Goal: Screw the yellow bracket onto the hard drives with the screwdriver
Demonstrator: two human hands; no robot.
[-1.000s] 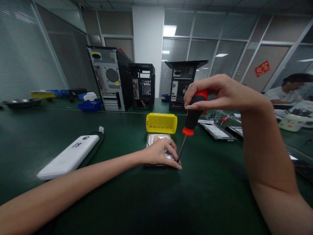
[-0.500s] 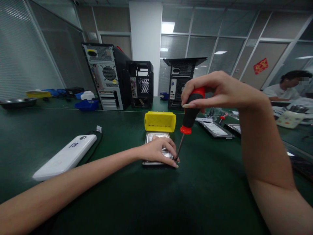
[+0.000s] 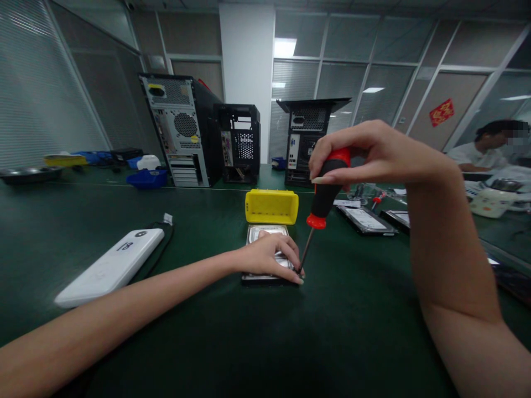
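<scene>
A silver hard drive lies on the green table, right in front of a yellow bin. My left hand rests over the drive, with thumb and fingertips gripping its near right corner. My right hand is wrapped round the top of a red and black screwdriver. The shaft slants down to the left, and its tip meets the drive's near right corner between my left fingertips. The exact contact point is too small to make out.
On the left lies a white power bank marked 18 with a black cable. More hard drives lie at the right. Computer cases and a blue bin stand at the back. A person sits at the far right.
The screwdriver's handle and my right hand have shifted very slightly to the right. My left hand and the drive are where they were.
</scene>
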